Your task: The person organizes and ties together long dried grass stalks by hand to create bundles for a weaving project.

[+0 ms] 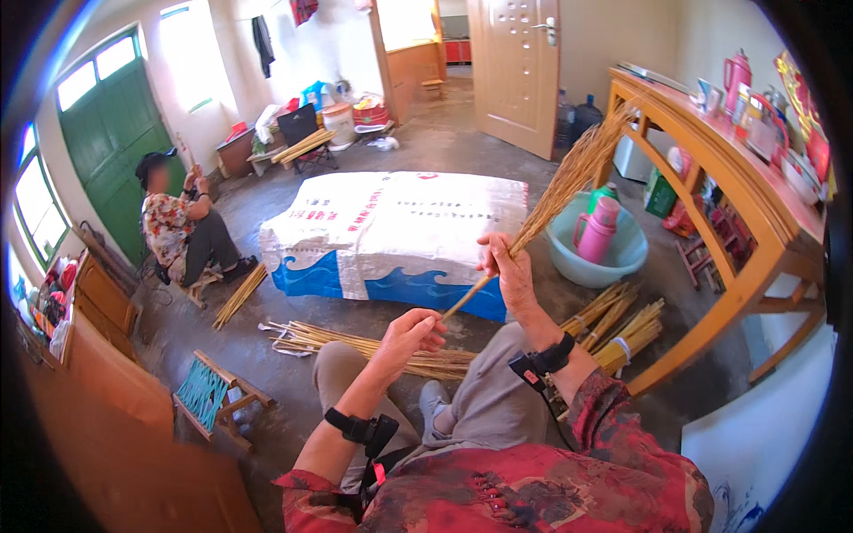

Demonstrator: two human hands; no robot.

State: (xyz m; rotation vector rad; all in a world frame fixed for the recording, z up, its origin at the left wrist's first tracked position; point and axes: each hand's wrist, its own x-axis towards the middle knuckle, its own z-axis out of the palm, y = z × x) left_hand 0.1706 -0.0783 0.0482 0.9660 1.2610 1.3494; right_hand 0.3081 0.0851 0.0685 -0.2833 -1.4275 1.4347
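A long broomcorn stalk (576,184) with a bushy golden head slants up to the right in front of me. My right hand (509,271) is closed around its stem, just below the brush. At the stem's thin lower end, my left hand (410,345) has its curled fingers against the tip. Beyond my hands lies a low block covered with a white and blue woven sack (404,218). Several bare stalks (373,348) are spread on the floor in front of my knees.
Bundled stalks (619,330) lie by my right leg, near a pale basin (597,251) holding a pink thermos (597,229). A wooden table (711,182) stands at the right, a folding stool (213,395) at the left. Another person (182,218) sits at the far left.
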